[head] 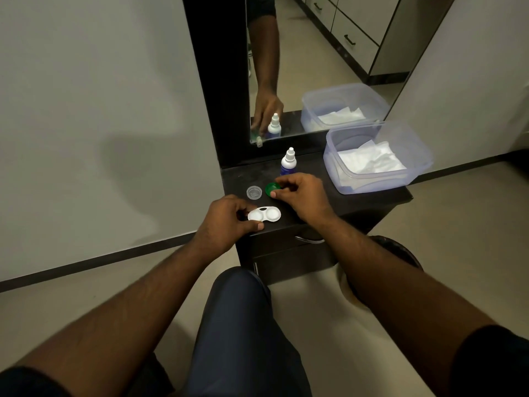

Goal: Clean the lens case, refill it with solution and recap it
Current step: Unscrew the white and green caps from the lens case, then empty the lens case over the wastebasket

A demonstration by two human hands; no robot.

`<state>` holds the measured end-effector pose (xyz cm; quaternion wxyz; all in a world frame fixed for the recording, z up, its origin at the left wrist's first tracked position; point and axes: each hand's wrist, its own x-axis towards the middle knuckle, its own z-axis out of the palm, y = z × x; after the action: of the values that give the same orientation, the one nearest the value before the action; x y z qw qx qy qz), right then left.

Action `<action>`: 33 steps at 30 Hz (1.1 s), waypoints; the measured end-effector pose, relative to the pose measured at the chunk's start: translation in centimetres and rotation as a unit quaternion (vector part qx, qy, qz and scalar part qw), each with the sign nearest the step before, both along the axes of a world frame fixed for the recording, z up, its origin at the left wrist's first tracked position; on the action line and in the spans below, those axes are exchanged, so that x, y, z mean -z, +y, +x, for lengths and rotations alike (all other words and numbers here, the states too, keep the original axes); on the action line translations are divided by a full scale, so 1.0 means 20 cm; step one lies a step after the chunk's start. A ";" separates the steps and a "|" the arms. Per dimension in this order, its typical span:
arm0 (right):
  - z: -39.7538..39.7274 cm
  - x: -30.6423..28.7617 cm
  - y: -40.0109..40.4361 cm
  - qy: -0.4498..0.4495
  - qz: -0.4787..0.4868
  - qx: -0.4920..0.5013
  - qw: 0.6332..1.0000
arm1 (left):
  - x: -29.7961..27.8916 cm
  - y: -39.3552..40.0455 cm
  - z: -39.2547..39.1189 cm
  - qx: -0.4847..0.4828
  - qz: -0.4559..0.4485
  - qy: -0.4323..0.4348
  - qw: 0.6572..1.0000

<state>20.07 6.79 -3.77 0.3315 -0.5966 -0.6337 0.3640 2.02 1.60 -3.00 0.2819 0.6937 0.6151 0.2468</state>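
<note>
A white two-well lens case (266, 214) lies uncapped on the dark cabinet top (237, 179), near its front edge. My left hand (226, 222) pinches the case's left end between thumb and fingers. My right hand (300, 196) grips a green cap (270, 189) that rests on the top just behind the case. A clear cap (254, 192) lies loose to the left of the green one. The solution bottle (287, 163), white with a blue label and closed nozzle, stands upright behind my right hand.
A clear plastic tub (400, 179) holding white tissues sits on the cabinet's right side. A mirror (300, 67) rises at the back and reflects the bottle and a hand. A drawer handle (309, 239) shows below the top. My knee is in front of the cabinet.
</note>
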 end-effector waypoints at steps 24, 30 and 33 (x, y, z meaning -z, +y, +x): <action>0.73 0.04 -0.59 0.424 0.012 0.185 0.886 | -0.12 -0.01 0.82 0.205 0.039 -0.105 0.972; 1.11 0.10 -0.60 0.372 0.054 0.279 0.884 | -0.11 0.12 1.10 0.275 0.035 0.022 0.961; 1.32 0.14 -0.60 0.326 0.049 0.308 0.892 | -0.04 0.19 1.21 0.300 0.055 0.141 0.942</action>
<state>46.55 -5.24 -6.64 0.6442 -0.5921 -0.2919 0.3863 26.29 5.45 -2.13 0.2147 0.8883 0.3973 0.0835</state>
